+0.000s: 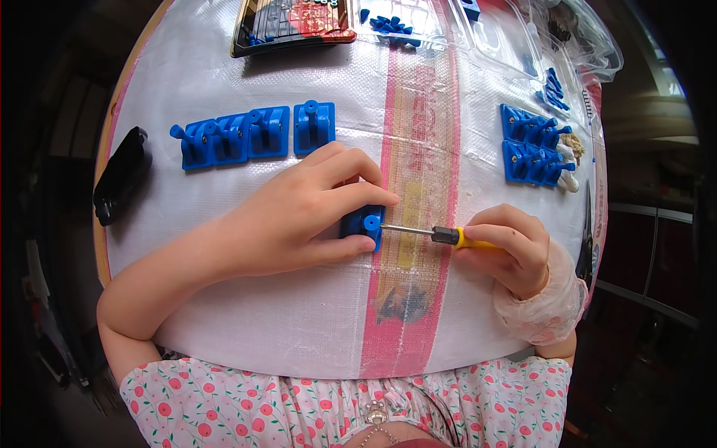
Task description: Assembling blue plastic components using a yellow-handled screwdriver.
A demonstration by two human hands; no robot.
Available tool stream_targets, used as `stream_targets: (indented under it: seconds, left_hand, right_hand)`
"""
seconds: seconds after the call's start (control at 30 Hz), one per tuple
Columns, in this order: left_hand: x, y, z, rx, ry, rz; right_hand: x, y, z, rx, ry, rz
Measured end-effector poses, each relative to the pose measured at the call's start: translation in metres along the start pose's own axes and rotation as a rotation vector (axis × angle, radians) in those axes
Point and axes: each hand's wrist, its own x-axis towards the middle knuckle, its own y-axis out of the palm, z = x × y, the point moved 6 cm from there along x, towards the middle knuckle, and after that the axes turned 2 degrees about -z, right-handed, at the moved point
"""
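Our left hand point(299, 213) clamps a blue plastic bracket point(364, 228) to the desk point(314, 313), steadying it. Our right hand point(511, 250) grips a yellow-handled screwdriver point(441, 236), tip at the bracket; a row of like brackets point(250, 134) lies beyond the bracket.

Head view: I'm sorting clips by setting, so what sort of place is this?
Likely a small hand-assembly workbench: a table under woven plastic sheeting, rows of blue plastic parts, and a screwdriver at a blue part.

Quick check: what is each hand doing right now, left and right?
Left hand: closed on a small blue plastic part, pinning it to the table.
Right hand: closed round the yellow-handled screwdriver, tip at the part.
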Motion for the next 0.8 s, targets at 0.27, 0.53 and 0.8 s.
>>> stream_targets:
  seconds: [0.27, 0.53, 0.8]
  left_hand:
    - [0.0003, -0.0008, -0.0005, -0.004, -0.003, 0.001]
    - [-0.0004, -0.0007, -0.0006, 0.0, -0.003, 0.002]
    - [0.0007, -0.0002, -0.0006, -0.003, 0.003, -0.006]
  right_hand:
    - [-0.0005, 0.0005, 0.0011, -0.009, -0.035, -0.014]
    - [-0.0052, 0.0002, -0.004, 0.051, 0.121, -0.11]
    - [-0.0045, -0.0061, -0.0058, -0.057, 0.151, -0.007]
